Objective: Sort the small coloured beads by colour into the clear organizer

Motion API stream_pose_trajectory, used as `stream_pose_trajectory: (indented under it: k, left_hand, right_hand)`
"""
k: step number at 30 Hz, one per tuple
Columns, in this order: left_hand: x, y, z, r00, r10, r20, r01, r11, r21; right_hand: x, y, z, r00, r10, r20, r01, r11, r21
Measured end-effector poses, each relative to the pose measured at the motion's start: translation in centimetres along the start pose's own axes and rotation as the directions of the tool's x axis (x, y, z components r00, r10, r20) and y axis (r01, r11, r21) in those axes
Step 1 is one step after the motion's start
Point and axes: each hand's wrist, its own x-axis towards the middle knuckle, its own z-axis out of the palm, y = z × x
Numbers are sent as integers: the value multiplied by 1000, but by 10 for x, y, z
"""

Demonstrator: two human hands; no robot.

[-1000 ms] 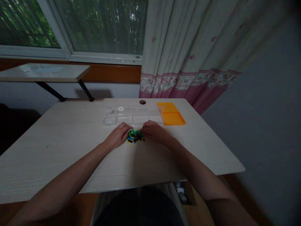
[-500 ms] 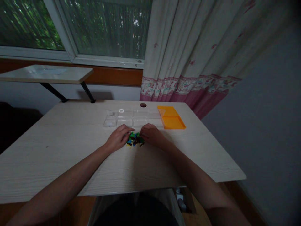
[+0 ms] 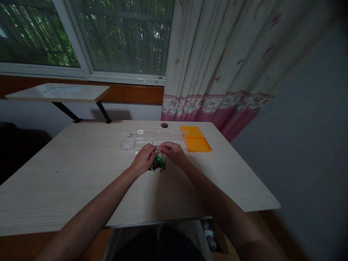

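Just beyond the near edge's middle stretch of the surface [image 3: 89, 156], the left hand [image 3: 144, 158] is set with its fingers curled in and nearly closed. Between those fingers and the right ones, a small clear bit [image 3: 158, 149] looks to be pinched by both sets of tips, though which grip is firmer can't be told. Its long axis can't be made out either, way too tiny. Right below the fingertips, toward the body, the colourful pile [image 3: 157, 165] is left lying loose; it's pretty much a roundish heap, so no real pointing direction can be given. It's sat closer to the left thumb than to the right hand [image 3: 175, 154], whose fingers are bent in, almost together. Past the fingertips, the clear tray [image 3: 144, 135] is laid lengthwise left to right, its right end overlapped with the orange tray [image 3: 196, 142].
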Motion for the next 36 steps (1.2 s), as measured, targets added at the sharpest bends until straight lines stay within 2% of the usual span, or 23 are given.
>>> stream_pose_trajectory:
  k: [4,7,10,14,18,20,23,27,30,36]
  left_hand:
    - [-5,-5,0,1000,4,-25,-4,1000,-15]
    - [-5,-8,-4,999,-29,-26,28,999,-37]
    - [-5,-11,-8,996,-59,-69,55,997,-55]
    - [-6,-14,-11,990,-102,-98,92,991,-102]
    - [-9,-19,-13,988,-90,-122,81,994,-77]
    - [-9,-24,-15,981,-98,-168,93,995,-39]
    - [-8,-32,-19,960,-119,-252,125,992,11]
    - [-6,-42,-26,927,-83,-365,116,991,72]
    - [-4,-47,-28,910,-54,-411,109,988,111]
    - [-3,-50,-25,899,-61,-434,130,983,130]
  right_hand:
    - [-3,2,8,996,-49,-79,50,999,3]
    - [-6,0,11,984,-156,-82,156,988,-11]
    - [-8,-5,12,975,-211,-73,211,977,-5]
    - [-12,-13,15,984,-169,-56,170,985,9]
    - [-18,-11,17,995,-92,-37,92,996,8]
    - [-19,-6,15,994,-102,-48,99,994,-51]
    - [-17,2,6,983,-180,-32,171,966,-192]
    - [-16,8,-3,956,-286,70,292,890,-350]
    - [-19,5,2,936,-325,136,352,853,-384]
    - [-30,-17,30,969,-238,66,240,841,-486]
